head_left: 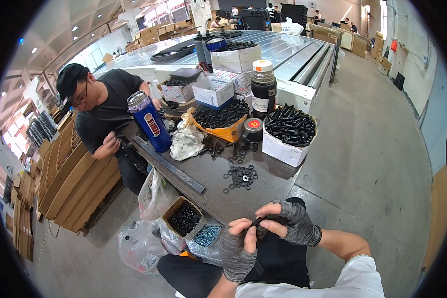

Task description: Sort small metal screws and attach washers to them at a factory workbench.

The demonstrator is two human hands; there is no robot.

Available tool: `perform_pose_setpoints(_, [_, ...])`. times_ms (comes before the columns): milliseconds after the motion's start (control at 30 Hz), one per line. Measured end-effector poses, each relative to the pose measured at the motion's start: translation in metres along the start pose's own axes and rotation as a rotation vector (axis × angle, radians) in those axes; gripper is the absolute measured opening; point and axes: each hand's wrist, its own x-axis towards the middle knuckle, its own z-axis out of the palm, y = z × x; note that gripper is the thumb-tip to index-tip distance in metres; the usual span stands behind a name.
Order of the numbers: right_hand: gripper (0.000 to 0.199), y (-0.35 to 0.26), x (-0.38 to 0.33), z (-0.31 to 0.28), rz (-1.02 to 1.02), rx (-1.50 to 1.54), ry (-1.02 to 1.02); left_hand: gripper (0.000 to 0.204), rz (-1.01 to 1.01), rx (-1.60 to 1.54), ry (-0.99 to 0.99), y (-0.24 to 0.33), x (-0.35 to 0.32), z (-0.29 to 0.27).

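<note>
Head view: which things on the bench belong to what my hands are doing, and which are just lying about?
In use: left hand, right hand, black bolt, loose washers, box of black bolts.
Lying about: blue tumbler, white rag, dark jar.

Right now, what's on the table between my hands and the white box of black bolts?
In the head view, loose black washers lie scattered on the dark tabletop between them.

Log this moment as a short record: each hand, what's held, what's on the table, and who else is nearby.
left hand: grey fingerless glove, pinching one end of the black bolt
right hand: gloved, fingers on the bolt's other end
table: loose black washers, white box of black bolts, blue tumbler
nearby: person in black at left
</note>
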Motion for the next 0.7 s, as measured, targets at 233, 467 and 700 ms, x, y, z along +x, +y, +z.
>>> perform_pose_setpoints(233, [0.018, 0.009, 0.000, -0.004, 0.001, 0.033, 0.001, 0.018, -0.007, -0.018, 0.009, -0.003, 0.004, 0.008])
perform_pose_setpoints(467, [0.018, 0.028, 0.051, -0.023, -0.245, -0.634, 0.061, 0.017, -0.299, -0.028, 0.203, -0.007, 0.021, -0.015])
perform_pose_setpoints(700, [0.029, 0.063, 0.066, -0.028, -0.382, -0.756, -0.192, 0.017, -0.228, -0.007, 0.250, -0.023, 0.014, -0.019])
